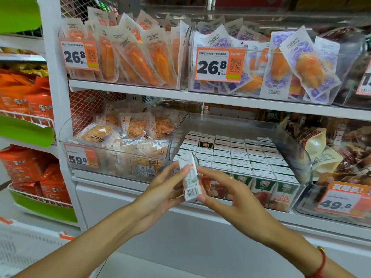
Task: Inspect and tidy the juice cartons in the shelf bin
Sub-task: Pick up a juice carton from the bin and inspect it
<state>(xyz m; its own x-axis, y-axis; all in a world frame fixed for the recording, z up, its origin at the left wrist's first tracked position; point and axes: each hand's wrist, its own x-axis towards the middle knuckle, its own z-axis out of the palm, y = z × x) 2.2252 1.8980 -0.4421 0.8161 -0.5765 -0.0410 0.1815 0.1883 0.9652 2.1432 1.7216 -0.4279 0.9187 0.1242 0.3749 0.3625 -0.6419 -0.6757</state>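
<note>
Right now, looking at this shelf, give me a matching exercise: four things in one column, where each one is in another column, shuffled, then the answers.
Things:
1. juice carton
2. price tag reading 59.8
3. purple-printed snack packs
4. red wrist cord

Places:
A. in the upper shelf's right clear bin
B. on the right forearm
C. held between the left hand and right hand, in front of the carton bin
D. on the front of the bin left of the cartons

Pairs: 1-C, 2-D, 3-A, 4-B
</note>
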